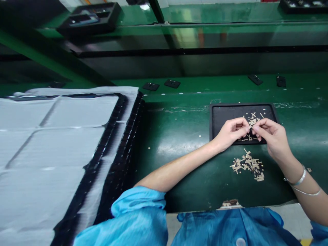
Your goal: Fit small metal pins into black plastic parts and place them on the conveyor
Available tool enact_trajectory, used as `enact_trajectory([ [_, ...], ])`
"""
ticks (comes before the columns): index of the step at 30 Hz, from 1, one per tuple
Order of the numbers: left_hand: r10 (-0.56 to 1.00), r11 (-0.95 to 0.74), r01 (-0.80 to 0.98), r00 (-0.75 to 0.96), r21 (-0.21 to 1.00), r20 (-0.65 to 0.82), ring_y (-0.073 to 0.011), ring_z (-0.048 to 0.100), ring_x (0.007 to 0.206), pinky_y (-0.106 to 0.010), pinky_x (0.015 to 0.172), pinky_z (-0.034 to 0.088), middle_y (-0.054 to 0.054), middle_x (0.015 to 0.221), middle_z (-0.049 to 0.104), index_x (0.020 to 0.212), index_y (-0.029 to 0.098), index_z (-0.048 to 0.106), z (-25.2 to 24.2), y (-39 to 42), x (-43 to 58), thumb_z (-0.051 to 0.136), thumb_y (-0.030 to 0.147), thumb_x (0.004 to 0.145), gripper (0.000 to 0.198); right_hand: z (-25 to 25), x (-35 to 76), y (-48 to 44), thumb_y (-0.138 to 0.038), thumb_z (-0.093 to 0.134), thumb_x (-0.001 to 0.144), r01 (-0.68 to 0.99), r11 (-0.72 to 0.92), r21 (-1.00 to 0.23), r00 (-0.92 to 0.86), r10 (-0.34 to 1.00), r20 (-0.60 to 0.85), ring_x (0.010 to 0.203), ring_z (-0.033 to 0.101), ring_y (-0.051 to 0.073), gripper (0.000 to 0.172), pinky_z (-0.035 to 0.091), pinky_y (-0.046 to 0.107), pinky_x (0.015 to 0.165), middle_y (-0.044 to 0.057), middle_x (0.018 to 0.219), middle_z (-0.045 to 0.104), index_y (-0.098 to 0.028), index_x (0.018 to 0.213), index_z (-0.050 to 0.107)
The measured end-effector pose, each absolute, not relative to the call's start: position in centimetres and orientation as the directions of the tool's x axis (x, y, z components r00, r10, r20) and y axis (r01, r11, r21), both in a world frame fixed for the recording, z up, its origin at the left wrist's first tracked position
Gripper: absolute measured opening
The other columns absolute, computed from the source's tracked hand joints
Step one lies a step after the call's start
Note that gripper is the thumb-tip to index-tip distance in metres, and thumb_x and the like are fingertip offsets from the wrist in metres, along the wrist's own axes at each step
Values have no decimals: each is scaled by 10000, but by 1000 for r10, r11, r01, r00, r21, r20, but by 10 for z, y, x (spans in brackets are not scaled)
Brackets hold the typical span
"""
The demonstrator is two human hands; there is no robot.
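Over a shallow black tray [217,118], my left hand [232,132] and my right hand [274,136] meet fingertip to fingertip. Thumb and forefinger of each are closed in a pinch on a small beige piece [250,126], mostly covered by the fingers. Behind and below the fingers, more small beige strips [253,118] lie scattered in the tray. Nearer to me, a loose pile of similar beige pieces [247,164] rests on the green tabletop. Some of them are flat strips, others little squares.
Left of my arm stands a tall stack of black trays [125,136] with white sheeting [64,147] on top. Several small black plates [172,83] lie along the table's back. A green shelf [217,17] with a black bin [89,18] runs above.
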State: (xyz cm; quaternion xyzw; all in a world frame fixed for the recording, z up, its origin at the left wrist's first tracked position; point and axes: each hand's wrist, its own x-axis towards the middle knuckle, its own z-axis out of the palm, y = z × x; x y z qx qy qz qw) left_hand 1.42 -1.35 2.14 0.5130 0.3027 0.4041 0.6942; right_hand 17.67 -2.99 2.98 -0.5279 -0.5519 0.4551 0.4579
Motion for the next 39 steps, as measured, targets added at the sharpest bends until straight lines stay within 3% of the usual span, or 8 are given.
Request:
enact_trajectory([
  [4,893,96,-229,450,969,18,-57,438,572,-195,552,359,29,655,515,806,148,561,24,-15,15,606,329,795,187,27,178,-30,-277,695,737,154,23,-988,38,999,29,525,506,98,110,401,214,451,-3,618,597,-196,705,627],
  [9,902,-41,-99,425,994,80,-78,455,647,-210,609,372,6,735,537,802,144,586,23,-18,15,558,326,845,189,27,177,-33,-256,664,773,289,88,-953,73,991,113,577,554,116,71,442,234,492,6,675,624,-208,736,627],
  [12,907,-163,-3,393,987,151,-104,499,710,-222,641,390,-13,775,570,803,147,595,21,-20,16,530,320,870,197,31,175,-36,-244,643,800,466,196,-863,68,964,256,619,565,127,50,444,251,512,20,731,649,-213,762,641],
  [16,908,-262,74,358,962,220,-117,519,726,-231,659,402,-27,791,596,809,152,602,19,-23,17,509,298,889,191,37,172,-40,-214,625,824,620,410,-668,-74,879,471,670,589,154,66,442,287,521,46,794,677,-215,775,669],
  [23,899,-327,175,362,929,248,-100,473,636,-225,620,377,-13,736,580,818,147,610,17,-24,17,503,239,890,158,38,175,-38,-188,627,821,686,492,-535,-163,821,547,703,624,177,78,459,301,529,45,755,686,-222,761,665],
  [30,902,-272,186,391,944,183,-92,425,597,-230,598,339,3,681,552,743,143,584,19,-22,18,508,184,854,141,36,174,-39,-144,606,804,737,524,-426,-238,792,563,687,617,179,95,466,313,594,37,724,676,-219,754,634],
  [36,922,-95,-15,375,995,94,-83,451,618,-215,597,362,15,682,525,755,145,565,20,-18,17,539,281,844,165,29,185,-28,-160,591,801,837,418,-353,-142,789,597,563,522,146,122,415,289,540,10,598,591,-205,692,622],
  [39,943,-53,-84,324,995,78,-75,451,598,-208,588,367,28,654,499,771,150,557,19,-17,18,545,278,841,147,25,192,-22,-149,583,793,890,346,-297,-105,790,605,583,542,160,99,413,294,540,11,608,599,-201,738,646],
])
